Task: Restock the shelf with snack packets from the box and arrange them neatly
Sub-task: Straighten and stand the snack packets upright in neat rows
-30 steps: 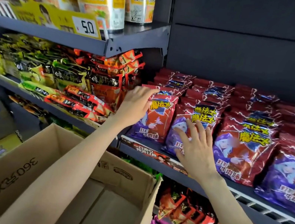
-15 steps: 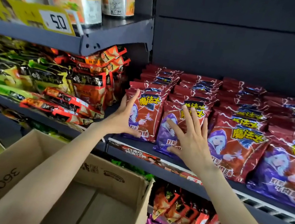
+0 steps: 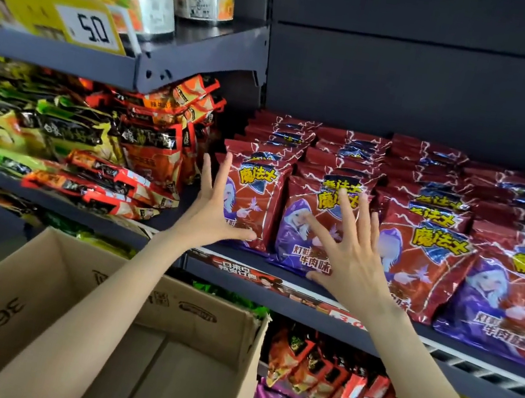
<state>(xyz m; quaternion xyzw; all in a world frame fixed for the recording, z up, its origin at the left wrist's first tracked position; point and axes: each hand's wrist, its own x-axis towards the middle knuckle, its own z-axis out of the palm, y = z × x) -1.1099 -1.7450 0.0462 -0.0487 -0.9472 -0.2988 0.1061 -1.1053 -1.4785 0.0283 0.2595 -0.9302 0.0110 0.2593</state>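
Observation:
Red and purple snack packets stand in several rows on the dark middle shelf. My left hand is spread open against the left edge of the leftmost front packet, thumb on its lower face. My right hand has its fingers fanned over the second front packet, holding nothing. The brown cardboard box sits below my forearms, and the part of its bottom that shows is bare.
Left of the red packets lie orange and green noodle packs on a neighbouring shelf. Above them stand yellow cups behind a yellow price tag. More orange and purple packets fill the shelf below. A dark back panel rises behind the red rows.
The view has closed in on the shelf. My left hand dropped from the packet's top to its left edge and spread open. My right hand slid slightly up on the second packet.

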